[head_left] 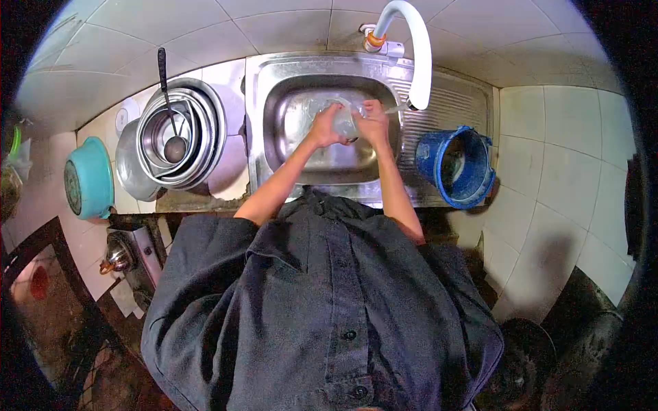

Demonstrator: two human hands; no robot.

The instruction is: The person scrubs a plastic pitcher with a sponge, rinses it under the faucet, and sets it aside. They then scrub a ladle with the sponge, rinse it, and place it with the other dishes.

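Both of my hands are over the steel sink [274, 147], around a translucent, pale container [345, 123] whose exact kind I cannot make out. My left hand [329, 127] is closed on its left side. On the opposite side my right hand [373, 125] grips it, fingers curled near the top. A thin stream of water runs from the white faucet [423, 61] toward my right hand. Part of the container is hidden behind my fingers.
Left of the sink, nested steel bowls [218, 123] hold a ladle [175, 147]; a turquoise basin [99, 175] stands farther left. A blue bucket [428, 152] sits on the ribbed drainboard [466, 103] to the right. A tiled wall [288, 31] runs behind.
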